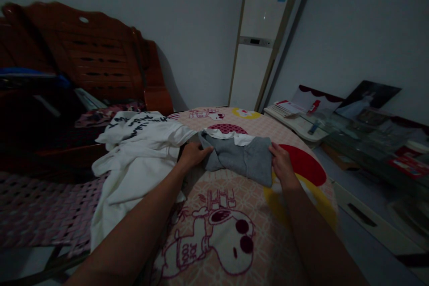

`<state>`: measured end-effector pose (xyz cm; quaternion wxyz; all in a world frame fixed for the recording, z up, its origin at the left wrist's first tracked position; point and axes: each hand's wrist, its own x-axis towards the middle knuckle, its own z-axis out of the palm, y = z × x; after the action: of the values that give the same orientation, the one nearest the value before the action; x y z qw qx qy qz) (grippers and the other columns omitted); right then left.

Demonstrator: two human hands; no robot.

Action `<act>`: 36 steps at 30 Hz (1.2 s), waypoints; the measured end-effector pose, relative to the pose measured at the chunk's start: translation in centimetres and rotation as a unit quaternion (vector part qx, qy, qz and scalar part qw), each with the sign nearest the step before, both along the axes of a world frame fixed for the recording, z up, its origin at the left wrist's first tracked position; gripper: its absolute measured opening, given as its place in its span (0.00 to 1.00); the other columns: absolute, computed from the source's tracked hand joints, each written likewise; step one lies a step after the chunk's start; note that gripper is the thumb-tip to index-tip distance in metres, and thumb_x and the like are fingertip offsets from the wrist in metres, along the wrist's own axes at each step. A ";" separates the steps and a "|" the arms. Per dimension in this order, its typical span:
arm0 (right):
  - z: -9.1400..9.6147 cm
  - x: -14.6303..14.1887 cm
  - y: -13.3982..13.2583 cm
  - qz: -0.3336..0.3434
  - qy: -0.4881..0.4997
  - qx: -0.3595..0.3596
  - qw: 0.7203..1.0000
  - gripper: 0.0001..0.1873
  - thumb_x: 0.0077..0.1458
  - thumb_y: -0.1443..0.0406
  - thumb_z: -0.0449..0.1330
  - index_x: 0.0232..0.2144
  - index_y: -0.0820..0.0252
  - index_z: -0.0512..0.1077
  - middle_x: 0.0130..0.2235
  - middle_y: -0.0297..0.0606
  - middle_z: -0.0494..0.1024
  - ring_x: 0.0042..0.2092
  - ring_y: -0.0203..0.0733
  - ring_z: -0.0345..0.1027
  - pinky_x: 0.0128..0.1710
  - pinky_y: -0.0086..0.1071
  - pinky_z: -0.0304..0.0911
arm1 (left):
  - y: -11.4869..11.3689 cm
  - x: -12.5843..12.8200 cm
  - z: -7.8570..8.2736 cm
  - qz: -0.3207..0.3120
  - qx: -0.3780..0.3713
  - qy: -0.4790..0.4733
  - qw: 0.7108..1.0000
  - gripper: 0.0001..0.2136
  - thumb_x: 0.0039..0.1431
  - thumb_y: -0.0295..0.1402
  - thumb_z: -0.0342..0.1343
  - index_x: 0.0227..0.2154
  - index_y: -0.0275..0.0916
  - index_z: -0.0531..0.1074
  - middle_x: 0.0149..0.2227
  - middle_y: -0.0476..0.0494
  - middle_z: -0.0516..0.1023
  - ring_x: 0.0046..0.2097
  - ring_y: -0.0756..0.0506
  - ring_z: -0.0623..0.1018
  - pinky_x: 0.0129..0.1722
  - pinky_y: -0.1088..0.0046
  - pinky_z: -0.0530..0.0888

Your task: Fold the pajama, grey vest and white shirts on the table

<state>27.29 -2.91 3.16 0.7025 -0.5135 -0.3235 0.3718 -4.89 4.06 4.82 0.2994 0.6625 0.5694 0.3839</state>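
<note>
A grey garment (239, 157) with a white edge lies folded on a pink cartoon-print blanket (217, 223). My left hand (194, 154) grips its left end with the fingers closed on the cloth. At the garment's right edge, my right hand (280, 163) holds the cloth in a pinch. A white garment with black lettering (134, 152) lies heaped just left of my left hand.
A dark wooden bench (83, 62) stands at the back left with a patterned mat (43, 205) in front of it. A tall white air-conditioning unit (258, 40) fills the corner. Low glass furniture with papers and framed pictures (351, 120) runs along the right wall.
</note>
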 end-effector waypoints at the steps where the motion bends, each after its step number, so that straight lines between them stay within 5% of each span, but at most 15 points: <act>1: 0.0 0.3 -0.1 -0.004 -0.004 -0.028 1.000 0.18 0.35 0.58 0.70 0.30 0.59 0.75 0.23 0.32 0.76 0.23 0.36 0.68 0.23 0.29 0.66 | -0.1 0.0 0.1 0.000 0.005 0.031 1.000 0.19 0.38 0.46 0.67 0.10 0.42 0.64 0.13 0.48 0.62 0.25 0.42 0.71 0.28 0.70 0.63; 4: -0.1 1.1 -0.7 0.037 -0.061 -0.109 0.991 0.18 0.35 0.54 0.71 0.18 0.59 0.69 0.13 0.28 0.65 0.14 0.31 0.54 0.11 0.26 0.50 | -0.4 0.0 0.1 -0.036 0.029 0.070 0.996 0.22 0.39 0.44 0.67 0.07 0.43 0.59 0.10 0.51 0.56 0.20 0.47 0.65 0.26 0.71 0.61; 6: 0.0 1.3 -1.0 0.090 -0.116 -0.139 0.979 0.18 0.34 0.54 0.72 0.18 0.60 0.71 0.13 0.29 0.67 0.14 0.32 0.55 0.11 0.26 0.49 | -0.5 0.2 0.1 -0.082 0.045 0.058 0.994 0.21 0.41 0.41 0.65 0.08 0.42 0.59 0.11 0.52 0.57 0.19 0.49 0.61 0.25 0.72 0.60; 10: 0.3 1.0 -1.1 0.129 -0.171 -0.152 0.965 0.15 0.29 0.62 0.72 0.23 0.63 0.76 0.21 0.34 0.78 0.20 0.37 0.67 0.17 0.28 0.58 | -0.5 0.6 0.0 -0.107 0.055 -0.006 0.993 0.18 0.45 0.39 0.61 0.10 0.41 0.60 0.13 0.53 0.59 0.21 0.50 0.60 0.24 0.73 0.59; 16: 1.0 0.1 -0.8 0.057 -0.061 -0.052 0.995 0.16 0.29 0.62 0.73 0.26 0.61 0.78 0.27 0.35 0.82 0.28 0.41 0.73 0.30 0.32 0.67 | 0.0 0.7 -0.2 -0.026 0.018 -0.160 0.987 0.14 0.51 0.42 0.57 0.17 0.40 0.65 0.19 0.51 0.64 0.28 0.46 0.68 0.28 0.74 0.62; 22: 1.3 -0.4 -1.3 0.125 -0.072 -0.078 0.987 0.19 0.30 0.57 0.75 0.25 0.62 0.78 0.26 0.38 0.81 0.27 0.42 0.73 0.30 0.34 0.68 | -1.2 1.3 -0.1 -0.035 0.072 0.115 0.990 0.22 0.49 0.53 0.59 0.16 0.41 0.63 0.20 0.45 0.68 0.30 0.41 0.73 0.32 0.69 0.66; 27: 1.8 -0.2 -2.4 0.209 -0.205 -0.183 0.938 0.14 0.33 0.60 0.75 0.21 0.61 0.77 0.19 0.34 0.75 0.24 0.41 0.69 0.22 0.31 0.64 | -1.6 2.1 -0.5 -0.026 0.039 0.255 0.966 0.22 0.47 0.57 0.59 0.23 0.40 0.71 0.30 0.33 0.78 0.39 0.33 0.78 0.39 0.64 0.71; 32: 2.1 -0.1 -2.6 0.264 -0.225 -0.164 0.923 0.18 0.26 0.67 0.76 0.26 0.60 0.79 0.26 0.35 0.80 0.29 0.43 0.73 0.26 0.31 0.68 | -1.5 2.2 -0.6 -0.042 0.006 0.315 0.948 0.14 0.50 0.45 0.58 0.28 0.38 0.74 0.35 0.33 0.79 0.42 0.35 0.79 0.41 0.64 0.72; 36: 1.7 -0.3 -2.0 0.216 -0.147 -0.121 0.958 0.20 0.29 0.62 0.75 0.29 0.62 0.78 0.30 0.37 0.82 0.31 0.43 0.74 0.31 0.33 0.70 | -1.1 2.0 -0.5 -0.027 0.016 0.228 0.973 0.08 0.52 0.37 0.54 0.28 0.37 0.73 0.35 0.37 0.79 0.42 0.38 0.78 0.44 0.64 0.72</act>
<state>26.97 -4.87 4.83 0.4828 -0.5618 -0.4785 0.4715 -2.93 2.99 4.29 0.1608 0.7523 0.5984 0.2239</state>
